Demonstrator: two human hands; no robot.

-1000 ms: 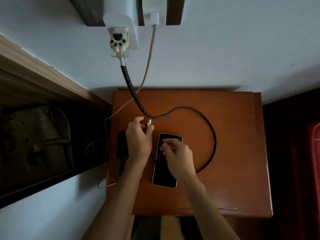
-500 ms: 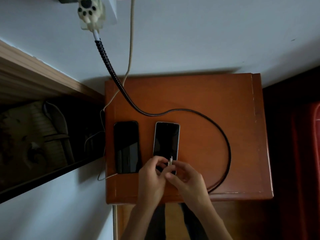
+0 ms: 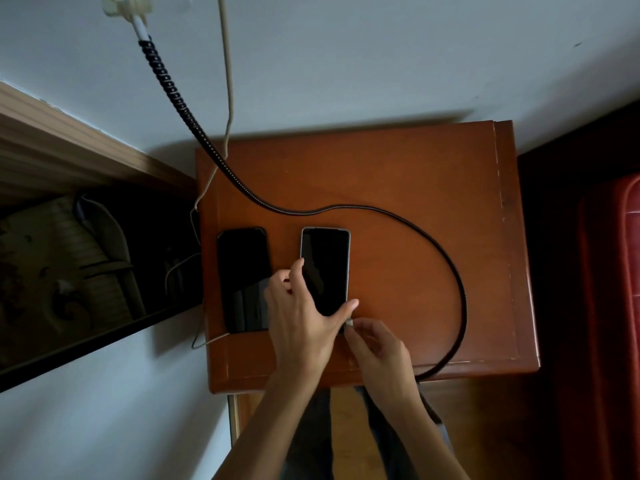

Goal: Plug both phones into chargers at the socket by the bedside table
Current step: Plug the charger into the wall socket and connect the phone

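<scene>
Two grips: left hand [image 3: 304, 317] wide around grey phone [image 3: 325, 268], right hand [image 3: 377, 351] pinch-tight on cable plug [image 3: 349, 323].

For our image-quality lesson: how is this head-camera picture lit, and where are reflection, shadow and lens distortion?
Head view: dim, soft light; a grey reflection on the left phone; the bedside table casts a soft shadow on the wall; the table's edges bow slightly from the wide lens.
</scene>
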